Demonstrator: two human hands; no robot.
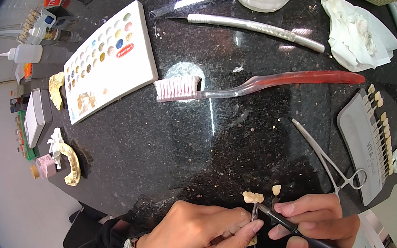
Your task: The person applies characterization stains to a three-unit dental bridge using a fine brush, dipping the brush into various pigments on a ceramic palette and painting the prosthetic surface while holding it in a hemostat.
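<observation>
My left hand [198, 233] is closed on a metal hemostat [253, 214], its loop handles hanging below the fingers. At the hemostat's tip sits a small cream-coloured dental bridge [252, 197] of joined tooth crowns. My right hand [315, 232] grips a slim black-handled brush [323, 247], whose fine tip touches or nearly touches the bridge; I cannot tell which. Just beyond the right fingertips stands a single tooth-shaped shade tab [276, 190] on a dark stem that runs down to those fingers. Whether they hold the stem is unclear.
A white paint palette [139, 72], a red-handled toothbrush [265, 82] and a metal-handled knife [257, 27] lie ahead. Another hemostat [323, 159] and a grey shade guide [358, 141] are at right. A dental-arch cast [74, 170] sits left; crumpled tissue [358, 35] far right.
</observation>
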